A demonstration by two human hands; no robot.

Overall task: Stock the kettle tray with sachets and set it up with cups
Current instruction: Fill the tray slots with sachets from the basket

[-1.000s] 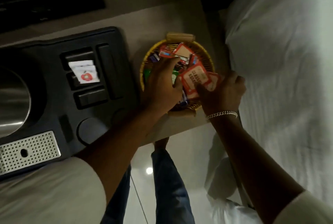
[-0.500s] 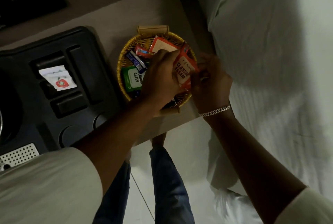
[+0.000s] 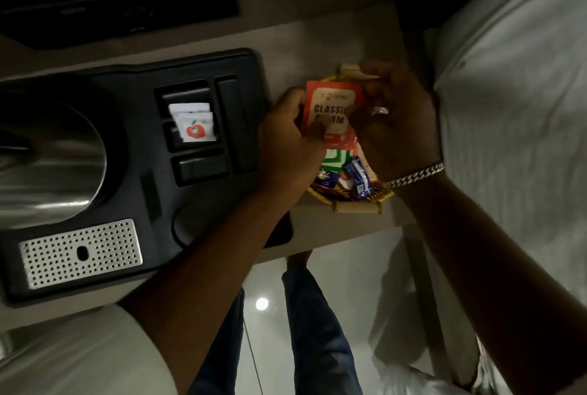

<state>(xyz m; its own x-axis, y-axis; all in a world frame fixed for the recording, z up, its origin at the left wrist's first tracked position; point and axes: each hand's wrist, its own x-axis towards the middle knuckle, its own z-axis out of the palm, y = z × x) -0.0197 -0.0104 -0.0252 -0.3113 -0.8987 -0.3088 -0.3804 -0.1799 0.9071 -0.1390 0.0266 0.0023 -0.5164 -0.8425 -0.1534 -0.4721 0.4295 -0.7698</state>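
— What's happening now?

— Sorting sachets, I'd say. The left hand [image 3: 287, 143] and right hand [image 3: 394, 121] both pinch one orange tea sachet [image 3: 332, 107] above the basket [image 3: 352, 197].

— Next?

— Probably carry it to the kettle tray [image 3: 203, 76]; its slot holds two white sachets [image 3: 195, 122]. One kettle [image 3: 50, 159], no cups visible.

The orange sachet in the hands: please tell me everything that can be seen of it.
The orange sachet is a flat, glossy-looking packet. It is orange-red with a paler panel, and dark print reads "CLASSIC"; the word below is partly covered by a thumb. It is held above the basket, its printed face toward the camera. The left hand grips its left edge and lower part, and the right hand holds its right edge. More orange sachets lie right beneath it.
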